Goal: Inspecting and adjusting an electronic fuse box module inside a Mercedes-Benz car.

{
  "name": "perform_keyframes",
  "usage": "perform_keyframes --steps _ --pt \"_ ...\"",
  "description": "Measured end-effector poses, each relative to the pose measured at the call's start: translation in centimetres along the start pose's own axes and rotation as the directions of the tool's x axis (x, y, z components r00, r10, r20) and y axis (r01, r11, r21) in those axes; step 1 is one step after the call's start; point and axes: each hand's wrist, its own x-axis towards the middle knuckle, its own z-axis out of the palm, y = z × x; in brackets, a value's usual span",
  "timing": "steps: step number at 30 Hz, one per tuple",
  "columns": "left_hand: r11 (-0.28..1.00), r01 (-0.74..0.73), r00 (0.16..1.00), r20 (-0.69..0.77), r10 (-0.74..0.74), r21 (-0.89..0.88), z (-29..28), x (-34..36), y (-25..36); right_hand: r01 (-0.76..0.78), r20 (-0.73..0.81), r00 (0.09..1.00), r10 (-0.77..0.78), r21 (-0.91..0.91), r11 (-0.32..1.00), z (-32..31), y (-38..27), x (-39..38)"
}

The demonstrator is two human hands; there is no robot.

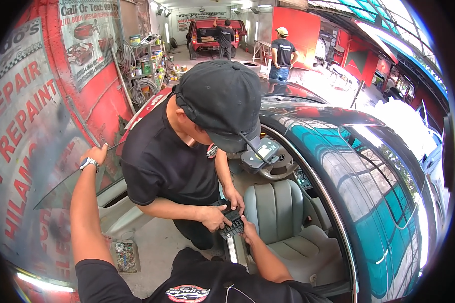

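My right hand (249,230) is closed on the near edge of a black plastic part (231,228) with a grid of slots and ribs. A co-worker in a black cap (220,96) leans over the same part, with one hand (213,217) on its left side and the other hand (234,199) at its far end. Out to the left, my left hand (94,154), below a wristwatch (89,162), grips the top edge of the open car door (114,194); most of its fingers are hidden. A black device with a cable (260,154) hangs at the cap's brim.
Beside the part is the car's grey leather seat (275,209), with a steering wheel (280,164) ahead of it. The dark car roof (333,131) curves along the right. A small tray of debris (125,256) lies at lower left. Two other people stand farther back.
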Motion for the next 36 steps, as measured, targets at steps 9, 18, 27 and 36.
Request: perform_keyframes --steps 9,18,27,36 --pt "0.999 -0.037 0.998 0.049 0.037 -0.005 0.0 0.0 1.7 0.002 -0.028 1.000 -0.001 0.025 1.000 -1.1 0.5 -0.1" --pt "1.000 -0.005 0.999 0.034 0.005 -0.010 -1.9 -1.8 0.1 -0.018 0.015 1.000 0.018 -0.002 1.000 0.0 0.5 0.3" --pt "1.000 0.002 1.000 -0.008 -0.002 -0.002 -1.0 -1.1 -0.2 -0.005 0.001 1.000 0.005 0.005 1.000 0.1 0.2 0.1" --pt "1.000 -0.009 1.000 0.006 0.009 0.003 -1.2 -1.5 -0.1 -0.027 -0.007 1.000 0.027 -0.003 1.000 0.0 1.1 0.6"
